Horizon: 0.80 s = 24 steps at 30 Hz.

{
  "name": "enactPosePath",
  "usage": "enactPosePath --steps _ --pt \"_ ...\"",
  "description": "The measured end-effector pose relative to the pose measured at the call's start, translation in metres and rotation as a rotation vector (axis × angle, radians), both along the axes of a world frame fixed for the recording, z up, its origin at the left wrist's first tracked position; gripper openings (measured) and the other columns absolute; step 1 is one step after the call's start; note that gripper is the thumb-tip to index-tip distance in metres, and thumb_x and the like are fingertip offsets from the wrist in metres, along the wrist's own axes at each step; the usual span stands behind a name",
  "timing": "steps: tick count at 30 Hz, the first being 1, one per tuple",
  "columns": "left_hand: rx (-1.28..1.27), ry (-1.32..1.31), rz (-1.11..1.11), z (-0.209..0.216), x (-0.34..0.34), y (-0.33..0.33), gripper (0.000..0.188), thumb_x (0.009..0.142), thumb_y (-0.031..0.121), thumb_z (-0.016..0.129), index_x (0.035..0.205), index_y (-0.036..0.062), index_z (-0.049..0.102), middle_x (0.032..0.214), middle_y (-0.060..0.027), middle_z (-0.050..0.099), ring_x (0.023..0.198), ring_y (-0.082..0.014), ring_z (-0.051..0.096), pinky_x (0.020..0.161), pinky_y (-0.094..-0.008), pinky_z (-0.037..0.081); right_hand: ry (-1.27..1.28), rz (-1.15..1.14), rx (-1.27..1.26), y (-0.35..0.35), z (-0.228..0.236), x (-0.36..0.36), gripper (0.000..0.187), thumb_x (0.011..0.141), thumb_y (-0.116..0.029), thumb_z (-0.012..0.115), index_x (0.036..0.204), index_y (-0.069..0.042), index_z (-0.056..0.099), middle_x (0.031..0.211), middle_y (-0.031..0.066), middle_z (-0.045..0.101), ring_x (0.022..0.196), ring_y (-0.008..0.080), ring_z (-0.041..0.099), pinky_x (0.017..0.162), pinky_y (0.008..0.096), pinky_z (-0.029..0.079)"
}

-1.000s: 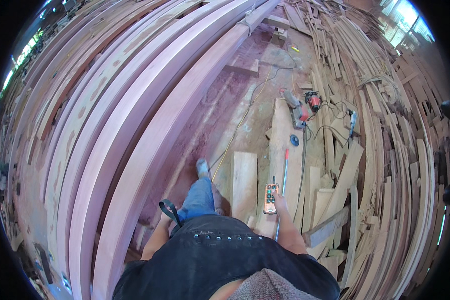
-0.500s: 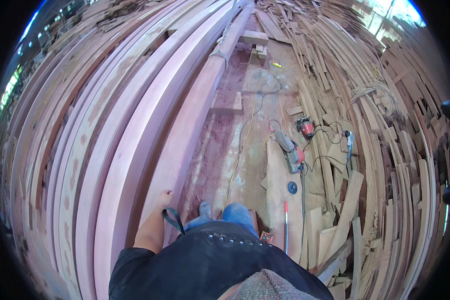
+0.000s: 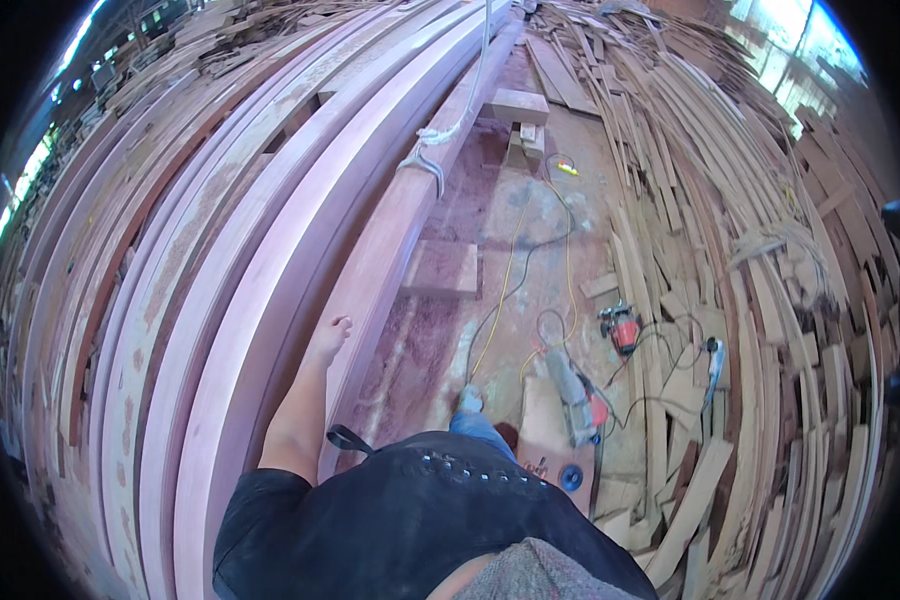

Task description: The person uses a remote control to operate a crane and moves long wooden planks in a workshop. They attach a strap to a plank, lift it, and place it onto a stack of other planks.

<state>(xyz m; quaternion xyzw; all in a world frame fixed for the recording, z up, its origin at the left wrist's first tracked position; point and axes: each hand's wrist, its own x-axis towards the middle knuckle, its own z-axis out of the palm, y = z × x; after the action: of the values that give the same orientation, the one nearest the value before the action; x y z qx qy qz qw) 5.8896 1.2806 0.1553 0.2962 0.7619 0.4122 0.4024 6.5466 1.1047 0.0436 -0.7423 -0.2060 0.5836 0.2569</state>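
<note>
My left hand (image 3: pixel 332 340) is over the pinkish squared beam (image 3: pixel 368 285) just left of my legs. Its fingers are curled in, and nothing shows between them. Whether the hand touches the beam's top or hovers above it, I cannot tell. A dark strap loop (image 3: pixel 350 438) sticks out beside my left forearm. My right hand is out of sight, with my black-shirted torso (image 3: pixel 420 520) filling the lower middle. A grey-blue rope (image 3: pixel 425 165) is tied around the same beam farther ahead.
More long beams (image 3: pixel 260 290) run along the left. On the right, a red and grey power tool (image 3: pixel 582 400) lies on a board near a black disc (image 3: pixel 571 477), with a red router-like tool (image 3: pixel 621 328) beyond. Cords (image 3: pixel 515 270) cross the floor. Stacked planks (image 3: pixel 780 340) line the right side.
I have moved forward: the power tools, disc and rope knot now sit nearer to me. My left hand reaches farther ahead over the beam. One of my feet has passed out of sight.
</note>
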Motion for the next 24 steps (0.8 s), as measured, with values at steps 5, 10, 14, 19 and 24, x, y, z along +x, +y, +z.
enactPosePath --steps 5,10,14,19,24 --pt "-0.035 -0.126 0.089 0.023 0.034 0.124 0.047 0.104 0.04 0.065 0.136 0.0061 0.068 0.113 -0.004 0.074 0.096 -0.0149 0.067 0.081 -0.0323 0.053 -0.141 0.111 0.198 0.214 0.043 0.037 0.066 0.102 -0.06 0.063 0.119 0.003 0.076 0.104 0.0124 0.076 0.094 0.0209 0.073 0.087 0.0385 0.056" --pt "0.093 -0.101 0.089 0.042 0.063 0.267 0.051 0.101 0.045 0.071 0.138 0.0099 0.07 0.108 -0.0034 0.072 0.095 -0.0148 0.065 0.086 -0.0342 0.052 -0.231 0.171 0.351 0.419 0.09 0.052 0.064 0.099 -0.06 0.067 0.111 0.003 0.076 0.098 0.0112 0.074 0.088 0.022 0.069 0.079 0.0386 0.053" --pt "0.101 -0.207 0.082 0.076 0.075 0.375 0.061 0.101 0.042 0.073 0.149 0.0078 0.061 0.124 -0.0078 0.071 0.111 -0.0208 0.066 0.095 -0.036 0.052 -0.229 0.138 0.426 0.535 0.093 0.039 0.054 0.102 -0.05 0.068 0.118 0.001 0.077 0.095 0.0051 0.074 0.083 0.016 0.067 0.079 0.0335 0.053" --pt "0.565 -0.145 0.2 0.206 0.045 0.523 0.075 0.104 0.039 0.069 0.163 0.0043 0.039 0.164 -0.0138 0.047 0.147 -0.0266 0.049 0.114 -0.0432 0.046 0.003 0.073 0.469 0.666 0.067 0.005 0.05 0.101 -0.045 0.07 0.118 0.001 0.077 0.098 0.0059 0.076 0.085 0.016 0.07 0.078 0.0334 0.057" --pt "1.126 0.416 0.344 0.39 -0.033 0.66 0.064 0.105 0.036 0.066 0.156 0.0004 0.05 0.153 -0.0187 0.059 0.145 -0.0276 0.052 0.121 -0.0402 0.038 0.11 0.253 0.433 0.806 0.07 -0.029 0.053 0.104 -0.046 0.068 0.125 0.002 0.074 0.101 0.0061 0.074 0.087 0.0139 0.07 0.078 0.033 0.058"
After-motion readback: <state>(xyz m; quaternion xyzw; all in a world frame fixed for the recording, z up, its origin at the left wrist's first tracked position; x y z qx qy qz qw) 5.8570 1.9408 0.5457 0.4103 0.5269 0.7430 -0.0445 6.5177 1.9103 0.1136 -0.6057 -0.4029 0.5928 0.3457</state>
